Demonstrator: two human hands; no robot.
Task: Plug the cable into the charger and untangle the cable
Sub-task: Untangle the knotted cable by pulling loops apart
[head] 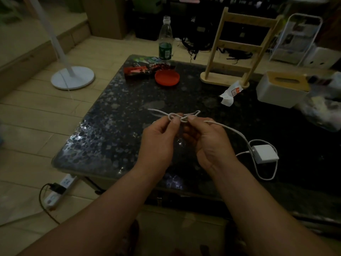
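Near right: charger (pixel 265 153) lies on the table (pixel 110 135), with the white cable (pixel 230 128) looped around it and apparently seated in its left face. Plugging is judged done, though dim light prevents confirmation.

Centre: both hands are raised over the table. The left hand (pixel 158 141) pinches the cable at the left side of the knot (pixel 177 116); the right hand (pixel 208 141) pinches it at the right side.

The knot sits between the fingertips and just beyond them, loops not yet opened. Untangling is judged outstanding. From the right hand the cable runs right and nearer to the charger; a free length trails far left of the knot.
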